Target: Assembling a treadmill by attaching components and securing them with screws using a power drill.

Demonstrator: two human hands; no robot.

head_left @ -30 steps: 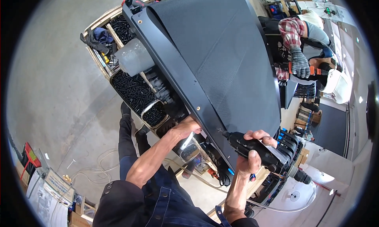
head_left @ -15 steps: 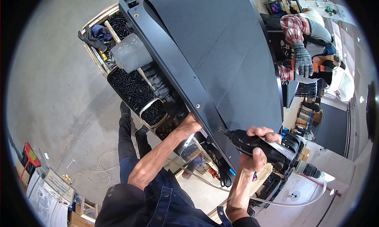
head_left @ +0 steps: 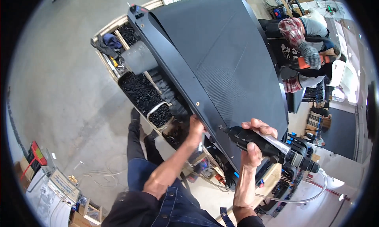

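Black plastic fills our right hand (head_left: 252, 142): the fingers (head_left: 261, 126) curl over the top of a black cylindrical power tool (head_left: 262, 144) and the thumb presses its near side, so the hand is clamped around the tool's body. The tool's nose touches the lower edge strip of a large dark grey panel with a woven carbon-fibre look (head_left: 225, 65), close to a small fastener on that strip. A clear hose (head_left: 304, 197) loops away from the tool's rear end, below and to the right of the panel.

Our left hand (head_left: 196, 128) reaches up under the panel's near edge, just left of the tool's nose. Its fingers are tucked behind the edge strip, so we cannot tell whether they are spread or pressed together; the hand looks to be touching the panel's underside.

Below the panel's left edge stands a wooden compartmented tray (head_left: 114, 69), with a bin of small black screws (head_left: 144, 96) and a grey cylinder (head_left: 136, 57) beside it. At the panel's far right corner another person's hand in a grey work glove (head_left: 310, 55) holds an orange tool (head_left: 306, 63). Grey concrete floor (head_left: 59, 88) spreads left of the panel.
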